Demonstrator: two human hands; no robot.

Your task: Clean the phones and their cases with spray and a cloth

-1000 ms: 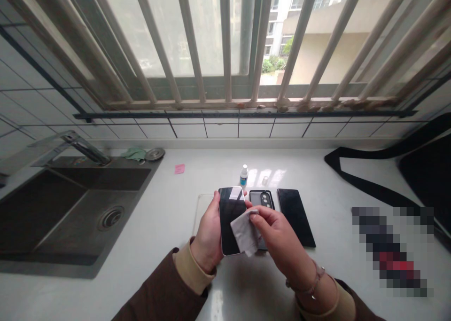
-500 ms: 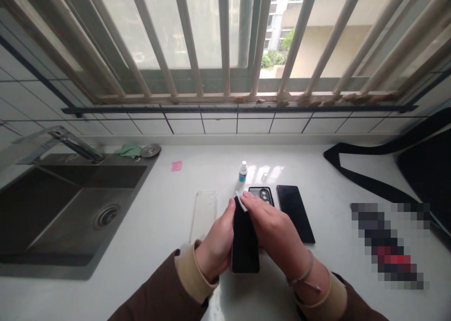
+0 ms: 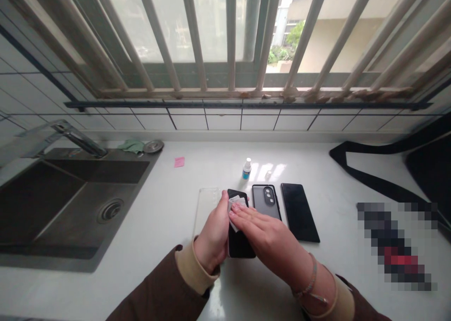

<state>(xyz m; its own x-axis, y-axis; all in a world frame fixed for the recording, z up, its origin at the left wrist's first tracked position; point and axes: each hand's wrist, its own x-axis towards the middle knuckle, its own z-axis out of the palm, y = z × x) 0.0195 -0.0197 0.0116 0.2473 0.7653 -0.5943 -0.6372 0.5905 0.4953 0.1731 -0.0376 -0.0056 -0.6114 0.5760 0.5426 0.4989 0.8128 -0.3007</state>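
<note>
A black smartphone [image 3: 241,246] is gripped along its left side by my left hand [image 3: 215,231], with the thumb near its top corner. My right hand [image 3: 268,231] presses a white wipe [image 3: 236,203] flat onto the phone's dark screen, fingers together. Just left of the phone, a clear phone case [image 3: 206,201] lies on the counter, partly behind my left hand. To the right lies a dark phone case [image 3: 260,203] with camera cutouts, partly covered by my right hand. Beyond it is a second black phone [image 3: 299,213], lying flat.
On the white counter [image 3: 141,217] stand a small white-and-blue bottle [image 3: 247,169] and its white cap [image 3: 268,174]. A pink sticky note [image 3: 179,161] lies further left. The sink [image 3: 88,184] with its faucet [image 3: 77,137] fills the left side. A black strap [image 3: 373,182] lies at right.
The wipe and my right hand have moved from the phone's top right edge onto its screen, now spread flatter. The phone tilts differently, and the view has shifted slightly.
</note>
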